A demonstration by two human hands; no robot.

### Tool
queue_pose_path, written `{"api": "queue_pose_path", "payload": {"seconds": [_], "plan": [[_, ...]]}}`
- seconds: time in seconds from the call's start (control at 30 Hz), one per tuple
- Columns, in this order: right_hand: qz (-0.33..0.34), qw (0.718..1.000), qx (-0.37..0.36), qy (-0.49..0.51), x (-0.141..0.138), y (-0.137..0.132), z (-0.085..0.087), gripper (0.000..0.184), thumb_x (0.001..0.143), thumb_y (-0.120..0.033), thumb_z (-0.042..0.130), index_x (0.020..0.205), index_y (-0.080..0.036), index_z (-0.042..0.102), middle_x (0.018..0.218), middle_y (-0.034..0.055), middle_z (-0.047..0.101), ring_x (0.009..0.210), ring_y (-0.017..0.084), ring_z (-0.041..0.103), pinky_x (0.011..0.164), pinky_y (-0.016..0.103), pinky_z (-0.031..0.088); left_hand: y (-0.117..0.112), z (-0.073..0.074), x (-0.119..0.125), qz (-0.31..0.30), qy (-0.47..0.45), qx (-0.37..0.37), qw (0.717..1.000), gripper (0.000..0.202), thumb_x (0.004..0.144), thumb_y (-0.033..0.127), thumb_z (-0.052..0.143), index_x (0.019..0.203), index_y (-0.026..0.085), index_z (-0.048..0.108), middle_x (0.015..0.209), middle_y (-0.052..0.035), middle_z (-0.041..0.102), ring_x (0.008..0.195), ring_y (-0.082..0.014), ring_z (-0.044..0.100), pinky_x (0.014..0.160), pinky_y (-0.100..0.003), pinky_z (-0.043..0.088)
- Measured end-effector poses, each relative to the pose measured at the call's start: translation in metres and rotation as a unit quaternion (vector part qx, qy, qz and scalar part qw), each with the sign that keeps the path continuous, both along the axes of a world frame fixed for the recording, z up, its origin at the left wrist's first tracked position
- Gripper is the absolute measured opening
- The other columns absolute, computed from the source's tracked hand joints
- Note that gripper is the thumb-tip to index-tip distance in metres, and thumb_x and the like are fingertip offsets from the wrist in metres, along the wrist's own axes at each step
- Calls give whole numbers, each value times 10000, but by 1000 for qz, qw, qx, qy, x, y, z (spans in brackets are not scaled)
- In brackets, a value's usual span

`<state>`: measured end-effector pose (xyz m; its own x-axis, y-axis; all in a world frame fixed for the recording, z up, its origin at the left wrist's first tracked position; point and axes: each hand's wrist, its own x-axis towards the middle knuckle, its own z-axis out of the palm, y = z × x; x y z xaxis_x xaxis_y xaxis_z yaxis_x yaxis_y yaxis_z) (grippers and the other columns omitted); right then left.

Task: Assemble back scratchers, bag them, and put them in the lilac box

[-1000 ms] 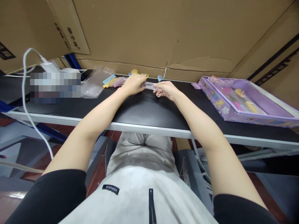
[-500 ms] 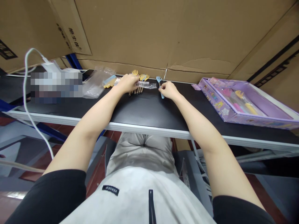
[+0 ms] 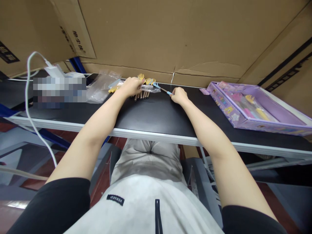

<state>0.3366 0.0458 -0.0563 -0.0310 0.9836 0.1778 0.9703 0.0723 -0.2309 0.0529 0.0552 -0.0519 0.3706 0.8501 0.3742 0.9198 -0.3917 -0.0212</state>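
My right hand [image 3: 179,96] is closed on the blue handle end of a small back scratcher [image 3: 164,90]. Its thin rod points left, and the blue claw touches or overlaps the right end of a clear plastic sleeve [image 3: 148,87]. My left hand [image 3: 131,87] is closed on the other end of that sleeve, its fingertips partly hidden. Beneath and behind the sleeve lie several more back scratchers with yellow and blue claws [image 3: 149,81] and metal rods [image 3: 145,95]. Yellow and light-blue pieces [image 3: 114,87] show left of my left hand.
Clear plastic bags [image 3: 98,89] lie at the left, near a blurred-out object and a white charging cable [image 3: 26,87]. A purple box [image 3: 225,105] at the right holds bagged back scratchers. A cardboard wall [image 3: 146,35] stands along the table's back.
My right hand has moved slightly right and turned the back scratcher from nearly upright to pointing left, bringing its claw to the sleeve's end. My left hand has barely moved.
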Motion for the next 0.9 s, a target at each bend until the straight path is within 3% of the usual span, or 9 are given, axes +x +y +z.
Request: {"api": "queue_pose_path", "payload": {"seconds": [0.13, 0.23, 0.3, 0.47, 0.6, 0.9], "plan": [[-28, 999, 10, 18, 7, 8, 1, 293, 1023, -141, 640, 1286, -84, 757, 1431, 267, 710, 1383, 426, 678, 1158, 534, 542, 7, -3, -11, -11, -10, 6, 1000, 236, 877, 181, 655, 1071, 220, 786, 998, -109, 779, 1077, -319, 715, 1002, -410, 526], [-27, 997, 35, 55, 21, 16, 6, 223, 1014, -198, 699, 1220, -133, 750, 1334, 234, 742, 1327, 428, 679, 1154, 593, 515, 11, -3, -18, -7, -7, 5, 1000, 229, 880, 204, 667, 1069, 225, 794, 969, -105, 769, 1094, -329, 714, 1007, -412, 525], [7, 995, 58, 84, 33, 19, 12, 171, 991, -307, 776, 1112, -190, 742, 1232, 186, 760, 1289, 417, 668, 1167, 648, 476, 10, -2, -20, 12, 1, -4, 1000, 202, 891, 212, 666, 1048, 215, 793, 995, -117, 771, 1113, -340, 714, 1012, -423, 524], [88, 985, 74, 125, 52, 15, 29, 307, 921, -489, 865, 1006, -234, 718, 1047, 108, 756, 1156, 365, 679, 1151, 731, 443, 5, 3, -21, 45, 7, -29, 999, 224, 899, 219, 683, 1091, 195, 796, 1106, -149, 776, 1209, -386, 700, 1072, -485, 511], [133, 973, 99, 160, 58, 6, 37, 404, 891, -583, 872, 1067, -246, 736, 992, 82, 745, 1090, 343, 686, 1059, 692, 521, 1, 5, -21, 62, 26, -44, 997, 263, 927, 244, 681, 1158, 185, 792, 1173, -158, 770, 1289, -407, 670, 1103, -513, 501], [131, 977, 68, 154, 58, -1, 42, 480, 809, -610, 920, 1068, -235, 770, 969, 82, 762, 1048, 329, 705, 1016, 570, 555, 2, 5, -25, 65, 24, -53, 996, 259, 934, 310, 718, 1151, 181, 773, 1186, -153, 741, 1297, -392, 634, 1126, -510, 471]]}}
